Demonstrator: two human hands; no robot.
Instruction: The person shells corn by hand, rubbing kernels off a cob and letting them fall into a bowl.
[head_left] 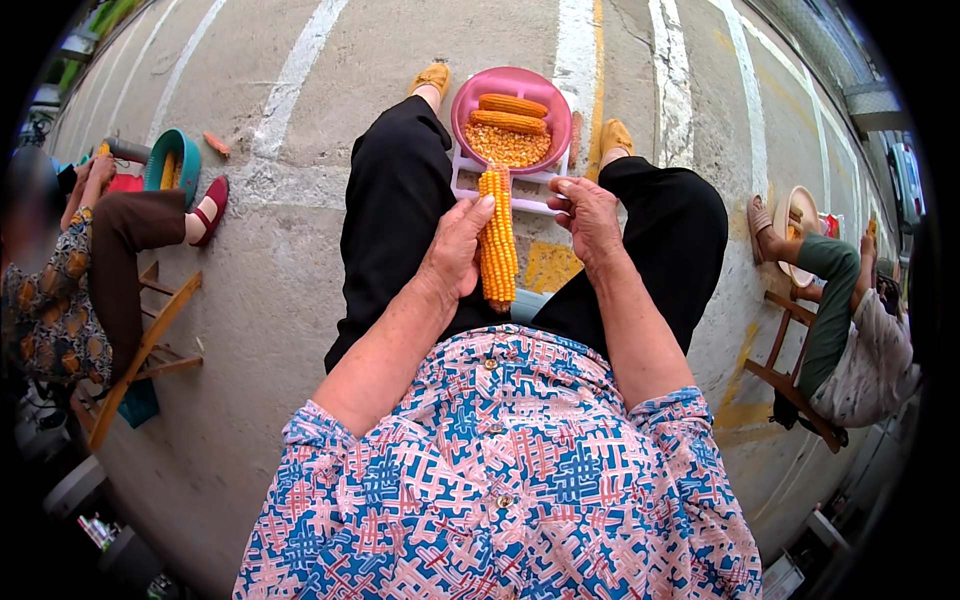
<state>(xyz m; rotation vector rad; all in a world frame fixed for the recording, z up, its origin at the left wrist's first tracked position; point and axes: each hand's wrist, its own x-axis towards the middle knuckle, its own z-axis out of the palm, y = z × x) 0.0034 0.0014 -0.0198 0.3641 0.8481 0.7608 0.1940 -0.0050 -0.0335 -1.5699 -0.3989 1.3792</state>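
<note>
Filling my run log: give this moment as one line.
left hand: holds corn cob | right hand: beside cob, open | pink bowl: kernels, two cobs

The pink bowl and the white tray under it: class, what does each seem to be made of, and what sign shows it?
Pink bowl: probably plastic; even colour, smooth rim with a soft sheen. White tray: likely moulded plastic; uniform white, open slots along its edge. Neither can be told for certain by look alone.
</note>
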